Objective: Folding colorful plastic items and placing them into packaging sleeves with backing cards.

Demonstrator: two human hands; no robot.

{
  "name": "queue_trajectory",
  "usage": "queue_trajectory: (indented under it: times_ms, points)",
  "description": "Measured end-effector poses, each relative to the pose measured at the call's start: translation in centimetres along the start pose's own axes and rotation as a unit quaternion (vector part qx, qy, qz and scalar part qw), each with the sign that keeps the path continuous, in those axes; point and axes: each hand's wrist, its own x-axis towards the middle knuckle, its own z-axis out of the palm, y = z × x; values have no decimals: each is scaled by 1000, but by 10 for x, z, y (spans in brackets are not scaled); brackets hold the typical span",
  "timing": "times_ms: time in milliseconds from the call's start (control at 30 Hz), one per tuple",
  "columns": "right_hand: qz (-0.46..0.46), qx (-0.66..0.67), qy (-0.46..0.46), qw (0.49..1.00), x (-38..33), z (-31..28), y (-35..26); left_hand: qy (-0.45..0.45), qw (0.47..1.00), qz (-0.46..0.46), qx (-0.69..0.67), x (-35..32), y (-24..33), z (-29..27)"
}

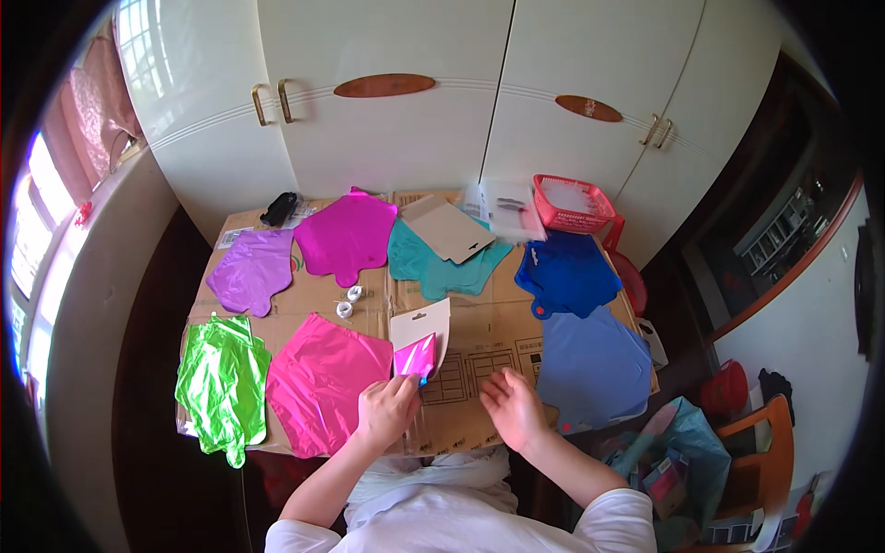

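Note:
My left hand is closed, its fingers pinching a folded magenta foil balloon with a bit of blue at its lower edge. Directly behind the foil stands a white hang-hole card; whether my fingers grip the card too, I cannot tell. My right hand hovers over the near edge of the table with loosely curled fingers apart, holding nothing. Left of my left hand lies a flat hot pink foil balloon. Beyond my right hand is a flat light blue one.
Cardboard covers the table. Flat foil balloons lie around: green, lilac, magenta, teal, dark blue. Brown cards, white ribbon rolls and a red basket sit farther back.

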Motion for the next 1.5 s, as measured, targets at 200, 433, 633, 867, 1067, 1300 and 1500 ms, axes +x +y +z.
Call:
queue_trajectory:
  times_ms: [200, 433, 633, 867, 1067, 1300, 1500]
  points:
    - [-439, -502, -161, 727, 61, 19, -50, -57, 996, 49, 45, -1, 0, -2]
    - [-119, -531, -181, 819, 112, 31, -41, -37, 992, 96, 67, -6, 0, 6]
    - [-180, -561, -192, 785, 118, 28, -27, -36, 990, 112, 80, -8, 0, 10]
    - [-448, -650, -153, 594, 123, 30, -38, -47, 988, 116, 86, -10, 0, 9]
    - [-476, -666, -50, 572, 132, 31, -67, -42, 987, 128, 85, -14, 1, 11]
    - [-207, -606, -112, 760, 123, 37, -76, -37, 985, 138, 96, -15, 0, 12]
    - [-85, -564, -153, 807, 123, 34, -52, -32, 984, 142, 101, -13, 3, 11]
